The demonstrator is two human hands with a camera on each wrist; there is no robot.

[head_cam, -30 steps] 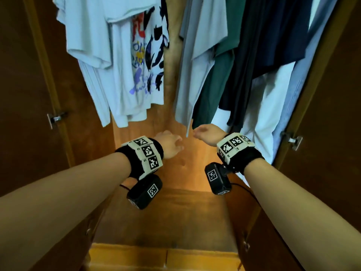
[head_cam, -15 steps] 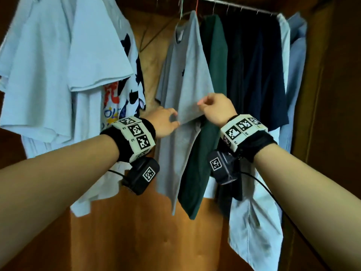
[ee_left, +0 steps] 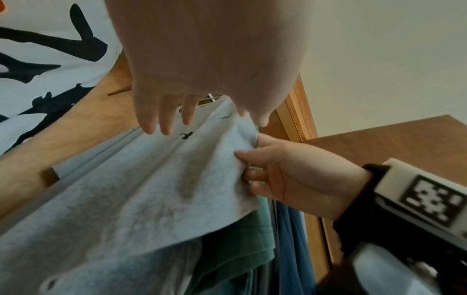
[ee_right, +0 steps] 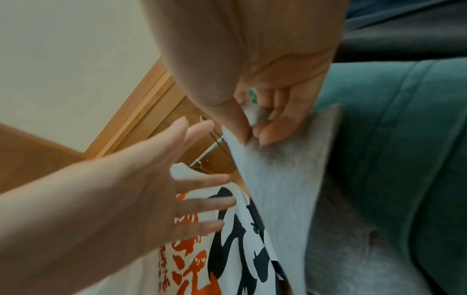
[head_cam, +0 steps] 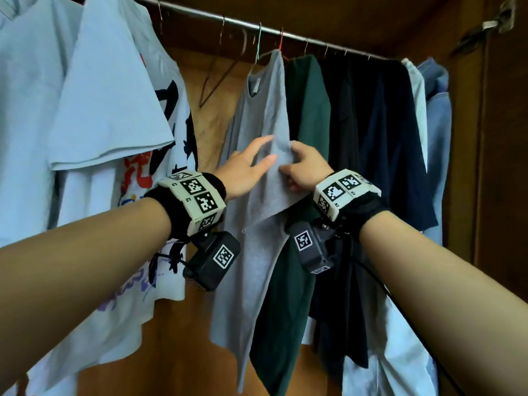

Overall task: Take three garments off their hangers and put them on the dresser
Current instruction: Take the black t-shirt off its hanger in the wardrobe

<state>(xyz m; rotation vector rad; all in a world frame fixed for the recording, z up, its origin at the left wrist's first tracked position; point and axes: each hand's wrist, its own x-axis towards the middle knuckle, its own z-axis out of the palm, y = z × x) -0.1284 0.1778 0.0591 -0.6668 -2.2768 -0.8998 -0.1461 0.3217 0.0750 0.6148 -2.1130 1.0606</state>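
Grey T-shirt hangs on a hanger from the metal rail inside a wooden wardrobe, roughly mid-rail, with bare wood to its left and a dark green shirt directly to its right. Right hand pinches the sleeve of the grey shirt: in the right wrist view, thumb and curled forefinger close on a fold of grey cloth near the sleeve's upper edge, the sleeve hem hanging below and to the right of the grip. In the left wrist view the same hand grips the sleeve's right edge, the cloth spreading away to the left and down from the fingers. Left hand is spread, fingers straight and apart, over the grey shirt's front just left of the pinched sleeve; whether the fingertips actually touch the cloth cannot be told. From the right wrist camera the left palm is flat and holds nothing. Further left on the rail: a white printed shirt with black and red graphics, partly covered by a pale blue T-shirt. Right of the green shirt: dark navy garments, then lighter blue shirts at the rail's right end.
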